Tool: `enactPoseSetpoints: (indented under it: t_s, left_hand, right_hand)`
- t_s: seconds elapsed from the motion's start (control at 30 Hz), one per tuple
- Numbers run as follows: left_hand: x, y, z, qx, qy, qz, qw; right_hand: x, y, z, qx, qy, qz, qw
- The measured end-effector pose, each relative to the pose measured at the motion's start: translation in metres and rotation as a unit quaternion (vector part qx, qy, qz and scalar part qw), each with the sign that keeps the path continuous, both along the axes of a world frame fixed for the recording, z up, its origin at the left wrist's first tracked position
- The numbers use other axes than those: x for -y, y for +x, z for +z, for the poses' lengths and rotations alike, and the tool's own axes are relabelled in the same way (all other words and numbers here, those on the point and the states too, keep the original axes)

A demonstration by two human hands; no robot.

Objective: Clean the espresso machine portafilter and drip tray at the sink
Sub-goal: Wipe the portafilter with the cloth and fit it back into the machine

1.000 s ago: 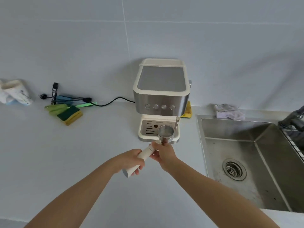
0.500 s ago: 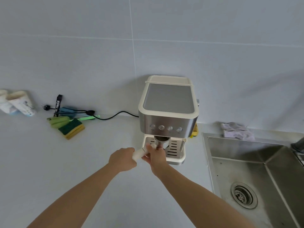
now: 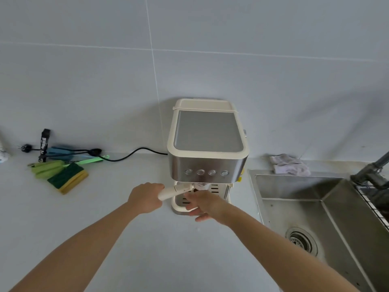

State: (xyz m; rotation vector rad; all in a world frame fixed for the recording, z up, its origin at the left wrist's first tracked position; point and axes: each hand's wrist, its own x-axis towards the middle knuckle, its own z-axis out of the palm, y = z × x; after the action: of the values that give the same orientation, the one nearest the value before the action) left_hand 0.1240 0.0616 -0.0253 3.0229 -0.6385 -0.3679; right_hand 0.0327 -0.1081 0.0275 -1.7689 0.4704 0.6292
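Note:
A cream and steel espresso machine (image 3: pixel 207 144) stands on the grey counter against the wall. The portafilter (image 3: pixel 176 190) has a cream handle that sticks out to the left from under the machine's front; its metal head is tucked beneath the brew head. My left hand (image 3: pixel 146 197) grips the end of that handle. My right hand (image 3: pixel 203 202) hovers in front of the drip tray (image 3: pixel 179 205) at the machine's base, fingers spread and loose, holding nothing. The tray is partly hidden behind this hand.
A steel sink (image 3: pixel 315 218) with a drain lies to the right, a dark faucet (image 3: pixel 370 175) at its far edge. A crumpled cloth (image 3: pixel 289 164) sits behind the sink. Green-yellow sponges (image 3: pixel 67 179), brushes and a black power cord (image 3: pixel 126 154) lie at the left.
The portafilter went from held in front of the tray up under the brew head, its handle swinging to the left. My right hand has let go and dropped in front of the drip tray.

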Motion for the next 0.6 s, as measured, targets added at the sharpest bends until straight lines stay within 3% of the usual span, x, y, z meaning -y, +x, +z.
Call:
enactPoseSetpoints:
  t_s: [0.07,0.17,0.23,0.3,0.37,0.43,0.5,0.6]
  left_hand:
    - [0.0,0.004,-0.001,-0.001,-0.001,-0.009,1.0]
    - [-0.001,0.009,0.0,0.0,-0.005,-0.014,1.0]
    - [-0.003,0.012,0.0,0.002,-0.007,-0.015,1.0]
    - [-0.003,0.014,0.001,0.008,-0.006,-0.017,1.0]
    - [-0.004,0.017,0.001,0.011,-0.006,-0.018,1.0]
    - [-0.004,0.02,0.003,0.014,-0.003,-0.025,1.0]
    - [-0.003,0.023,0.004,0.015,0.0,-0.032,0.999]
    - [-0.003,0.029,0.005,0.02,0.004,-0.045,0.999]
  right_hand:
    - [0.009,-0.009,0.027,0.052,-0.019,0.037,0.998]
    - [0.021,-0.019,0.067,0.214,-0.012,0.04,0.976]
    - [0.029,-0.018,0.086,0.364,-0.073,0.006,0.928]
    - [0.039,-0.009,0.098,0.481,-0.225,-0.006,0.847]
    - [0.051,0.007,0.097,0.469,-0.38,0.043,0.796]
    - [0.065,0.022,0.089,0.363,-0.475,0.105,0.795]
    - [0.074,0.031,0.08,0.3,-0.511,0.135,0.794]
    - [0.078,0.038,0.074,0.292,-0.507,0.128,0.801]
